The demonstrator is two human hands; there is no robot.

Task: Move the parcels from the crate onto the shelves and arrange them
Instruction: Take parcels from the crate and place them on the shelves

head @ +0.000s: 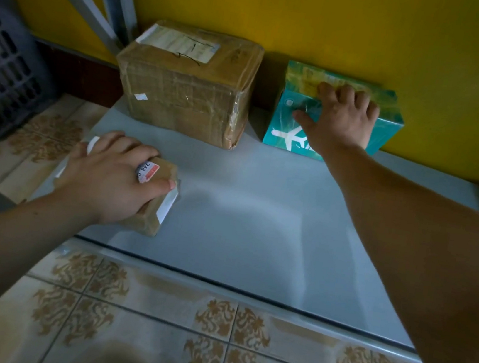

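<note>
On the low grey shelf (258, 214), just above the patterned floor tiles (209, 346), we are in the arranging step, with a parcel under each hand. Our left hand (109, 175) grips a small brown parcel (169, 171) at the shelf's front left corner, its fingers (132, 147) curled over the top and the thumb clamped on the near side by the white label. We cannot tell whether this parcel already rests on the board or hangs just above it. Our right hand (342, 119) holds the teal box (290, 120) with the aeroplane print, fingers (328, 89) spread over its top edge and thumb down the front face. The box stands at the back against the yellow wall (346, 27). Just beside it, with a narrow gap, sits a large taped cardboard box (190, 82), also at the back. The dark plastic crate (1, 71) stands off to the left, its contents out of sight. As we judge it, the next move is to square the teal box to its neighbour. Then the small parcel should go down flat in the free space in front, clear of the shelf's edge, before the left hand lets go.
</note>
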